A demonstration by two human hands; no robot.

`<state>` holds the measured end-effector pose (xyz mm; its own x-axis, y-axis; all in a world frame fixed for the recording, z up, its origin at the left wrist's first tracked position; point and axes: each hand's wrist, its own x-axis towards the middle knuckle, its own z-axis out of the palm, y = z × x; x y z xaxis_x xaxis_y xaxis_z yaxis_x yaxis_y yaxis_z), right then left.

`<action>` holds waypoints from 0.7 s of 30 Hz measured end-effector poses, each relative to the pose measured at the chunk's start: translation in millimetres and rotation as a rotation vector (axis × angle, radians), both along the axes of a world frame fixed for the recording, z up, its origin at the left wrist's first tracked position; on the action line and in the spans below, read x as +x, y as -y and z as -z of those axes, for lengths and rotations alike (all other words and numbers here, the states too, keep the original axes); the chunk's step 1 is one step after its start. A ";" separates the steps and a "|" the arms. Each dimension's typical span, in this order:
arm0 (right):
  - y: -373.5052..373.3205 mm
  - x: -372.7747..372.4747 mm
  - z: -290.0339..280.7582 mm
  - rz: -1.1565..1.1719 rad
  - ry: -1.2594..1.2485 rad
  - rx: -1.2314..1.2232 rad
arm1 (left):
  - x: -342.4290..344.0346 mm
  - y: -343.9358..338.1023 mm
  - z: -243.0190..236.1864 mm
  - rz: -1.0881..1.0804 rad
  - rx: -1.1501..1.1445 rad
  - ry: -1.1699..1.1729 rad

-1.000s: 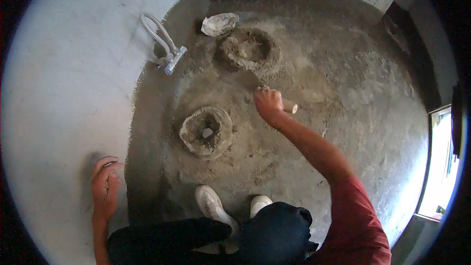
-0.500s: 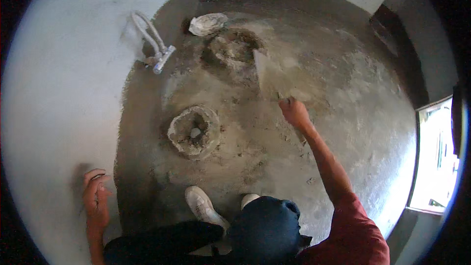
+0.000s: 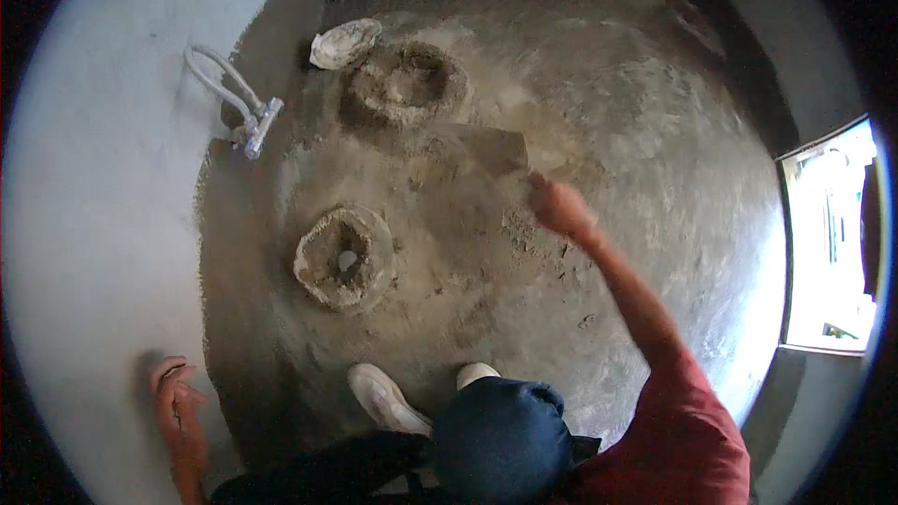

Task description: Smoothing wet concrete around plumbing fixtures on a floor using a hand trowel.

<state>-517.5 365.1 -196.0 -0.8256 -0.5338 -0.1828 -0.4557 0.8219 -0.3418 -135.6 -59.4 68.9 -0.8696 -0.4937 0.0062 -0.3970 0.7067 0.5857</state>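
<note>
My right hand [image 3: 561, 207] is closed around the handle of a trowel [image 3: 493, 147]. Its broad blade points left, just below the farther ring of rough mortar [image 3: 404, 84], over the grey cement floor [image 3: 645, 215]. Whether the blade touches the floor is hard to tell. At the lower left, my left hand [image 3: 175, 389] is at the white wall [image 3: 103, 252], its fingers apart and slightly bent, holding nothing. A second mortar ring [image 3: 376, 266] around a hole lies nearer, between my feet and the farther ring.
A pale, crumpled-looking object [image 3: 345, 43] lies beside the farther ring. From the left wall juts a metal tap fitting with a hose [image 3: 257, 127]. My white shoes [image 3: 385, 396] stand on the floor near me. A bright opening [image 3: 828, 238] is at the right.
The trowel blade has swung from nearly upright to pointing left and lying flatter. My view has shifted a little, while my left hand stays by the wall.
</note>
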 end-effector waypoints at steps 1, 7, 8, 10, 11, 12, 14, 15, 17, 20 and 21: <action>-5.3 -20.1 -2.9 -0.038 -0.193 0.090 | 0.9 0.6 1.7 -0.003 0.009 0.004; 20.0 -125.7 -7.2 -0.295 -0.390 0.538 | -7.1 14.5 6.7 0.010 -0.044 0.064; 26.9 -133.8 -3.7 -0.298 -0.388 0.532 | -2.1 23.2 10.4 0.048 -0.069 0.042; 33.9 -147.5 2.6 -0.259 -0.577 0.558 | 1.6 38.5 19.8 0.095 -0.084 0.022; 42.3 -155.1 -0.8 -0.260 -0.572 0.559 | 4.1 44.8 21.7 0.148 -0.175 0.053; 55.5 -162.1 -10.4 -0.296 -0.543 0.586 | 4.1 50.0 22.0 0.200 -0.269 0.089; 61.6 -178.4 -27.3 -0.328 -0.506 0.628 | -14.5 37.3 17.1 0.189 -0.261 0.146; 62.6 -185.3 -33.3 -0.312 -0.459 0.703 | -22.1 34.0 17.3 0.172 -0.259 0.200; 55.5 -200.5 -37.9 -0.296 -0.407 0.777 | -11.6 53.2 34.4 0.155 -0.282 0.189; 14.1 -209.4 -37.4 -0.206 -0.580 0.482 | -1.8 60.0 44.5 0.058 -0.207 0.156; 12.5 -202.3 -34.5 -0.211 -0.578 0.483 | -3.5 55.1 44.3 -0.020 -0.113 0.135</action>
